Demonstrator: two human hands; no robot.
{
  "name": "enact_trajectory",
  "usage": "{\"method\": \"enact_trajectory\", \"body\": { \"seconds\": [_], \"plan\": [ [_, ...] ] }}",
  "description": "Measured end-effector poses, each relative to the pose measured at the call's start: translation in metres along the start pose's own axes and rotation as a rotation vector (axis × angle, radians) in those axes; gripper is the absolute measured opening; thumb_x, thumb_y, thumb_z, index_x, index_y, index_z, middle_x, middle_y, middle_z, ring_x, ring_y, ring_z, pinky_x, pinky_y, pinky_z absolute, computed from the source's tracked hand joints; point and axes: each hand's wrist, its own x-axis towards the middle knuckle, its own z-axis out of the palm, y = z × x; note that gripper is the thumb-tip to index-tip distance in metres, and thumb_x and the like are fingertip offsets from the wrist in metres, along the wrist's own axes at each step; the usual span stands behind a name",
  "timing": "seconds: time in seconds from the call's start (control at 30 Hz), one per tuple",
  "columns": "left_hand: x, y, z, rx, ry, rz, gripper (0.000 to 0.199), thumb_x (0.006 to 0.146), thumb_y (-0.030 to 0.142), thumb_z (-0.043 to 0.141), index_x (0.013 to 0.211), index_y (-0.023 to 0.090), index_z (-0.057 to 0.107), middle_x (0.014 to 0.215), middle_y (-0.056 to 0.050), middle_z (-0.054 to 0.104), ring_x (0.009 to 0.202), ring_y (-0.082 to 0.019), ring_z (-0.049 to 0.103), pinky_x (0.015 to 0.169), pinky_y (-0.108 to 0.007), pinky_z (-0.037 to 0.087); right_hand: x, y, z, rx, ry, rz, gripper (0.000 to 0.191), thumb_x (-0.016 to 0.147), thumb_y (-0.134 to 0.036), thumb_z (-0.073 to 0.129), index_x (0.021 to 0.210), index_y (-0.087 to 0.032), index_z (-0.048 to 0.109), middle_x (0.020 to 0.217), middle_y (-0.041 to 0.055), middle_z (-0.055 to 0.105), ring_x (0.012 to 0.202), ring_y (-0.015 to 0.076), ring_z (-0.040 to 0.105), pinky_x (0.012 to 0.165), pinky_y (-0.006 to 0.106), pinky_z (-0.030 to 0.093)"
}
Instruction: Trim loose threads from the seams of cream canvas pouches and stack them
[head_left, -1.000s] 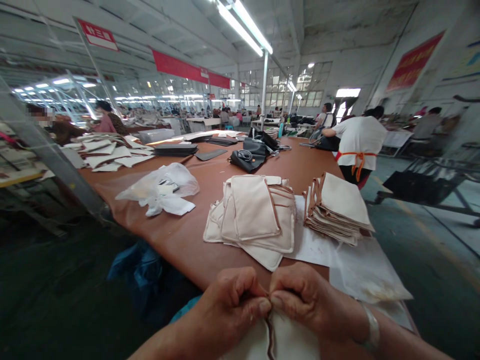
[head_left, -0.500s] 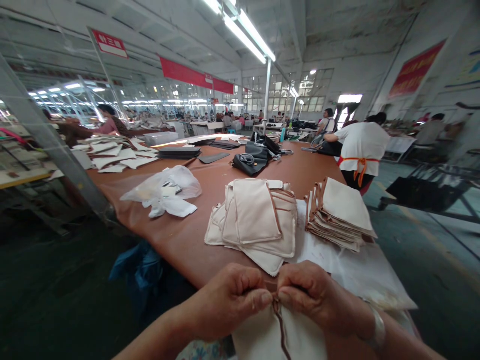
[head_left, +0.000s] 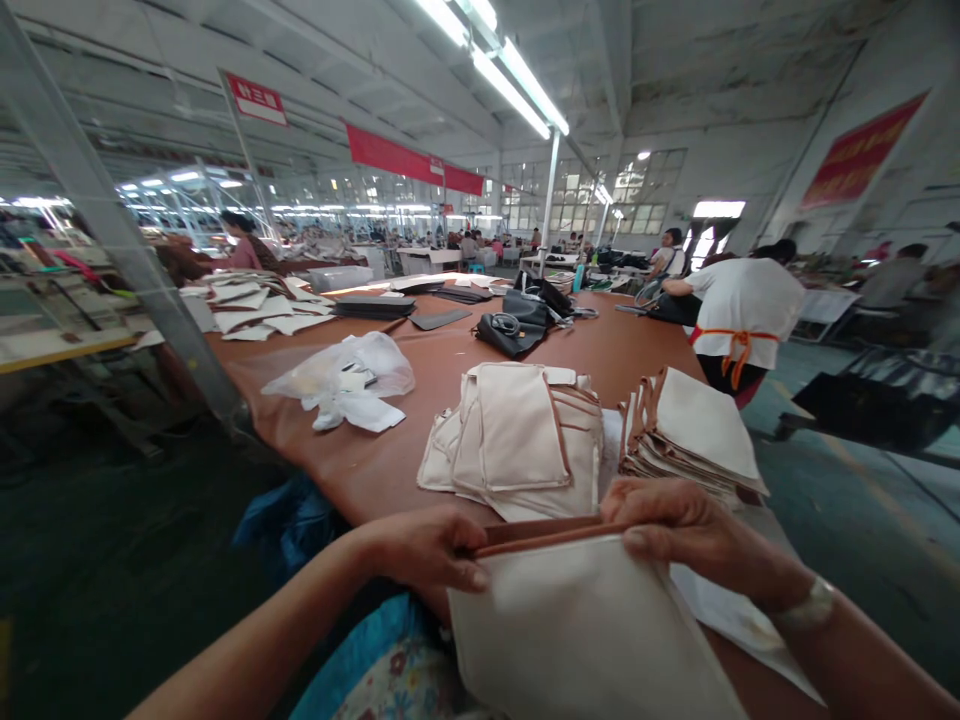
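Low in the head view, a cream fabric pouch piece (head_left: pixel 577 620) with a brown edge along its top is stretched between both hands. My left hand (head_left: pixel 435 550) is closed on its upper left corner, thumb in front. At the upper right corner my right hand (head_left: pixel 675 525) pinches the same edge, a pale band around that wrist. Just beyond lies a loose pile of cream pieces (head_left: pixel 517 430) with brown trim. To its right stands a folded stack of similar cream pieces (head_left: pixel 701 420), partly behind my right hand.
A brown-covered table (head_left: pixel 360 470) carries a crumpled clear plastic bag (head_left: pixel 349 375), black bags (head_left: pixel 514 320), dark flat pieces (head_left: pixel 373 306) and white cut pieces (head_left: pixel 259 305). A metal post (head_left: pixel 142 240) rises at the left edge. A co-worker in a white top (head_left: pixel 750 305) bends over at the right.
My hands have moved apart and slightly up. The cream piece has turned from a narrow edge with a brown seam to its broad flat face. The view has shifted a little left.
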Motion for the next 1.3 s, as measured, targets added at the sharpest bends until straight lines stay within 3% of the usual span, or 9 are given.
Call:
{"method": "enact_trajectory", "body": {
  "seconds": [0.13, 0.23, 0.33, 0.43, 0.57, 0.67, 0.77, 1.0, 1.3],
  "plan": [
    [0.000, -0.001, 0.014, 0.036, -0.022, -0.009, 0.040, 0.080, 0.049, 0.068, 0.063, 0.017, 0.050, 0.059, 0.006, 0.037, 0.056, -0.010, 0.030, 0.049, -0.021, 0.024, -0.001, 0.017, 0.000, -0.329, 0.060, 0.080, 0.025, 0.091, -0.038, 0.065, 0.101, -0.017, 0.071, 0.102, 0.0102, 0.065, 0.097, 0.0251, 0.060, 0.091, 0.038, 0.045],
    [0.010, 0.030, 0.033, 0.098, -0.004, 0.136, 0.030, 0.083, 0.036, 0.066, 0.063, 0.017, 0.053, 0.062, 0.006, 0.038, 0.060, -0.010, 0.032, 0.055, -0.021, 0.026, 0.017, 0.004, 0.035, -0.235, 0.092, -0.039, 0.061, 0.077, -0.040, 0.080, 0.131, -0.019, 0.057, 0.128, 0.0118, 0.059, 0.118, 0.0281, 0.054, 0.104, 0.039, 0.040],
    [0.016, 0.049, 0.033, 0.020, -0.039, 0.186, 0.033, 0.087, 0.042, 0.062, 0.067, 0.016, 0.060, 0.063, 0.004, 0.044, 0.061, -0.011, 0.038, 0.058, -0.022, 0.031, 0.038, -0.007, 0.074, 0.060, -0.068, -0.069, 0.069, 0.063, -0.038, 0.090, 0.123, -0.022, 0.060, 0.112, 0.0031, 0.066, 0.101, 0.0228, 0.060, 0.088, 0.029, 0.049],
    [0.012, 0.036, 0.015, -0.114, -0.069, 0.062, 0.047, 0.085, 0.059, 0.061, 0.072, 0.015, 0.067, 0.065, 0.003, 0.049, 0.060, -0.012, 0.040, 0.058, -0.023, 0.034, 0.043, 0.002, 0.091, 0.120, -0.039, 0.036, 0.038, 0.071, -0.037, 0.084, 0.099, -0.018, 0.068, 0.086, -0.0008, 0.065, 0.078, 0.0168, 0.058, 0.067, 0.023, 0.045],
    [0.002, -0.002, -0.002, -0.223, 0.020, 0.012, 0.072, 0.088, 0.076, 0.038, 0.080, 0.013, 0.072, 0.070, -0.003, 0.057, 0.065, -0.015, 0.047, 0.066, -0.025, 0.041, 0.031, 0.025, 0.084, 0.165, 0.051, 0.012, 0.026, 0.087, -0.038, 0.070, 0.076, -0.014, 0.067, 0.069, -0.0015, 0.056, 0.064, 0.0124, 0.048, 0.058, 0.024, 0.036],
    [-0.001, -0.010, -0.002, -0.318, 0.061, 0.051, 0.066, 0.080, 0.077, 0.052, 0.086, 0.013, 0.069, 0.076, -0.003, 0.059, 0.070, -0.015, 0.049, 0.071, -0.025, 0.042, 0.023, 0.028, 0.069, 0.228, 0.115, -0.022, 0.026, 0.086, -0.038, 0.071, 0.075, -0.015, 0.067, 0.070, -0.0006, 0.056, 0.066, 0.0129, 0.048, 0.060, 0.024, 0.035],
    [-0.003, 0.005, 0.002, -0.360, 0.037, 0.092, 0.051, 0.070, 0.059, 0.078, 0.089, 0.014, 0.066, 0.080, -0.001, 0.059, 0.072, -0.013, 0.048, 0.067, -0.022, 0.040, 0.022, 0.019, 0.054, 0.225, 0.125, -0.023, 0.025, 0.087, -0.037, 0.070, 0.076, -0.015, 0.066, 0.075, 0.0009, 0.059, 0.071, 0.0143, 0.051, 0.065, 0.025, 0.038],
    [-0.008, 0.047, 0.019, -0.317, 0.002, 0.090, 0.037, 0.073, 0.042, 0.080, 0.088, 0.012, 0.066, 0.073, 0.002, 0.052, 0.064, -0.010, 0.040, 0.055, -0.020, 0.028, 0.026, -0.027, 0.049, 0.019, 0.032, -0.023, 0.027, 0.092, -0.041, 0.060, 0.107, -0.018, 0.061, 0.092, 0.0039, 0.061, 0.078, 0.0166, 0.053, 0.067, 0.027, 0.041],
    [0.003, 0.047, 0.017, -0.107, 0.018, 0.001, 0.029, 0.075, 0.041, 0.073, 0.073, 0.016, 0.058, 0.063, 0.006, 0.042, 0.059, -0.010, 0.033, 0.049, -0.022, 0.023, 0.022, -0.034, 0.080, -0.622, 0.081, -0.123, 0.022, 0.099, -0.020, 0.038, 0.084, -0.017, 0.054, 0.083, 0.0075, 0.061, 0.071, 0.0184, 0.054, 0.062, 0.031, 0.037]
  ]
}}
